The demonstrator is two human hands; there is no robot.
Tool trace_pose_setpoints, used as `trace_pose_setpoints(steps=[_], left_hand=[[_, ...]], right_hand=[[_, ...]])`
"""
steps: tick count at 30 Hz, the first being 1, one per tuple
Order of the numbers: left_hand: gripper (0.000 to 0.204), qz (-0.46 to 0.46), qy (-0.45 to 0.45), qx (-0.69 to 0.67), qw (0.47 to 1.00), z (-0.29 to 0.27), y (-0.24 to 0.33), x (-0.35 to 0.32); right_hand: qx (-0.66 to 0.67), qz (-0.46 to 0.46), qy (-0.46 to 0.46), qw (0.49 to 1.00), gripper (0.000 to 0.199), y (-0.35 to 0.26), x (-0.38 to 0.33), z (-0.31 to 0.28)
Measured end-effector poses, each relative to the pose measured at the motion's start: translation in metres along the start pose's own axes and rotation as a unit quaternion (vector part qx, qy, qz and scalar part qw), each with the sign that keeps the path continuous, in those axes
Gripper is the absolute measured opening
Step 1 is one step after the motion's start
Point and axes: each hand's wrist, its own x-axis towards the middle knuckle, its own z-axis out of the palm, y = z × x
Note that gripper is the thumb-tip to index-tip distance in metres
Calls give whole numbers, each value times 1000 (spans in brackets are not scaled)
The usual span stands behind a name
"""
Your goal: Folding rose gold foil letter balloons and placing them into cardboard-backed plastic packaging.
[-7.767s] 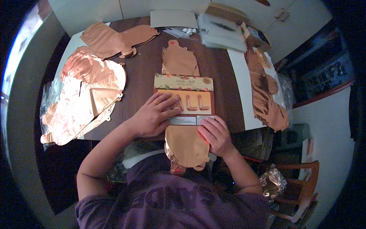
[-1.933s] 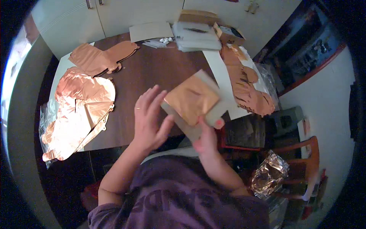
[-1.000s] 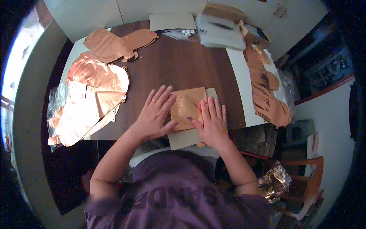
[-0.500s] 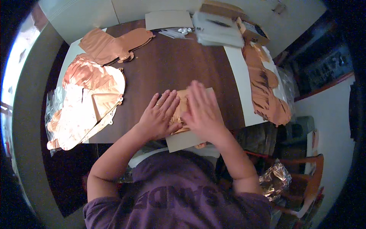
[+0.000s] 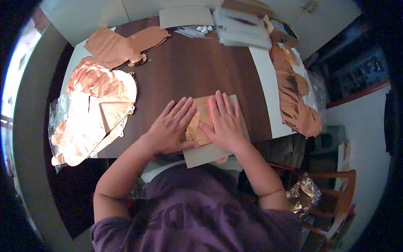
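Both hands lie flat near the front edge of the table, over a small sheet of copper-coloured foil (image 5: 203, 112) on a grey card (image 5: 205, 156). My left hand (image 5: 171, 127) spreads over the left side of the foil, fingers outstretched and a ring on one of them. Across the right side lies my right hand (image 5: 227, 126), palm down, fingers straight and thumb stretched toward the left. Between the hands the foil looks wrinkled. What lies beneath the palms is hidden. The card's front corner juts past the table edge.
Large shaped foil pieces (image 5: 77, 122) cover the table's left, with another foil stack (image 5: 126, 44) behind. More foil pieces (image 5: 296, 92) lie along the right edge. Clear plastic bags (image 5: 243, 31), a small box (image 5: 281, 31) and a grey board (image 5: 184, 17) sit at the back. A wooden chair (image 5: 346, 189) stands right.
My right hand, blurred and with its fingers closer to the middle before, now rests still and a little farther right on the foil. My left hand has hardly moved.
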Motion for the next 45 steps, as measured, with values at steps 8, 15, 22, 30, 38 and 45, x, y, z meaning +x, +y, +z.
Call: trace_pose_setpoints(steps=[8,15,22,30,38,45], left_hand=[[107,19,-5,-26,999,-20,12,-5],[60,161,151,74,973,2,11,-4],[37,299,144,115,936,-10,1,2],[47,169,169,11,971,9,-7,4],[54,209,125,-45,969,6,-20,8],[52,215,125,-65,966,3,-29,3]], right_hand=[[-17,15,-1,1000,83,0,0,4],[-38,19,-11,999,82,-2,1,1],[-14,14,-10,1000,79,3,1,5],[259,142,214,931,28,35,-47,-21],[647,389,-29,656,28,43,-139,-4],[596,323,-51,733,32,74,-155,-71]])
